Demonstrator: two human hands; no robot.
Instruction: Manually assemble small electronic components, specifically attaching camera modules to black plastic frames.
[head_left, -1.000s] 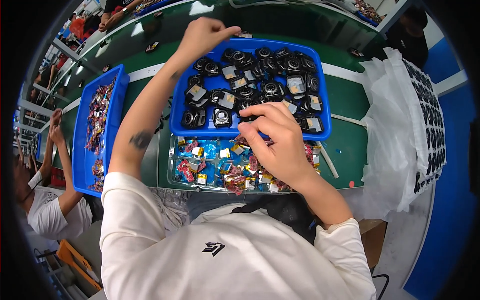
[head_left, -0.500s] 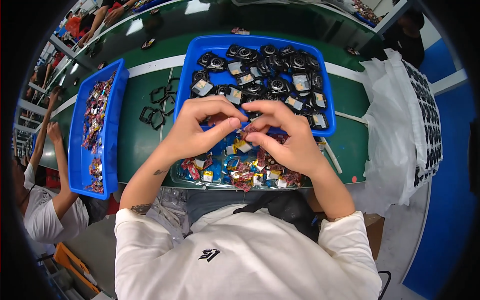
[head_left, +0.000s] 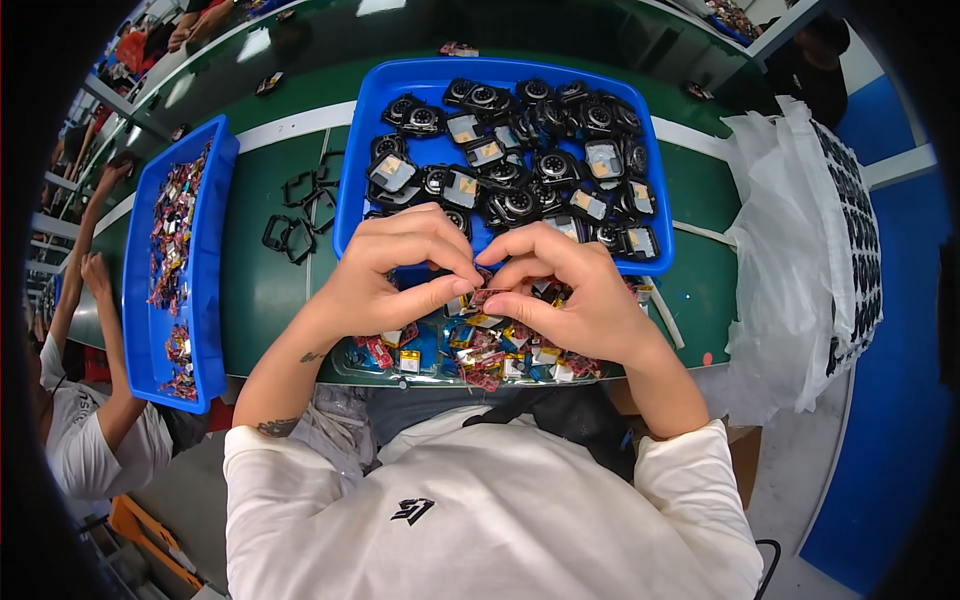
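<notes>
- A co-worker in a white shirt (head_left: pixel 85 440) is sitting at the far left, one hand (head_left: pixel 97 275) lifting beside the desk (head_left: pixel 268 325).
- A narrow blue tray (head_left: pixel 217 250) is standing near that person, and small red, white and yellow parts (head_left: pixel 172 235) are lying along its inside.
- Several thin black frames (head_left: pixel 290 238) are resting on the green desk, between the narrow blue tray and the large blue tray (head_left: pixel 432 153).
- The left hand (head_left: pixel 468 274) is bending its fingers toward its thumb at the red board's left end; whether it is gripping anything cannot be told.
- Black watch-like cases (head_left: pixel 515 205) are crowding the large blue tray, some showing grey, tan-marked faces.
- A clear tray (head_left: pixel 440 381) is sitting nearer the person, holding red boards and silver-and-yellow cells (head_left: pixel 410 361), partly under the hands.
- The small red board (head_left: pixel 490 297) is being held above the clear tray, between the two hands.
- The right hand (head_left: pixel 490 284) is pinching it between thumb and fingers.
- A white strip (head_left: pixel 667 322) is lying right of the clear tray.
- A stack of black pieces (head_left: pixel 850 235) is standing at far right, white plastic sheeting (head_left: pixel 778 250) draping its side.
</notes>
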